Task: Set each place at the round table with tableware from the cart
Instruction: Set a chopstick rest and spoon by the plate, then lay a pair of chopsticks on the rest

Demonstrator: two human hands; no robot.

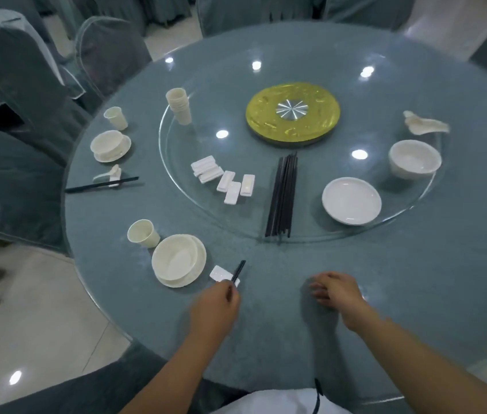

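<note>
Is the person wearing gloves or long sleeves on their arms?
No. The left hand and right hand are bare, with no gloves, rings or watch showing. Both forearms are bare too, with no sleeves in view. White clothing with a thin black cord shows at the bottom.

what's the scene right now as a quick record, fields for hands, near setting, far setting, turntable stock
left hand: holds black chopsticks on a white rest
right hand: loosely curled, holding nothing
near setting: cup, bowl on plate
far setting: cup, bowl on plate, spoon and chopsticks on rest
turntable stock: stacked cups, rests, chopstick bundle, plate, bowl, spoons
</note>
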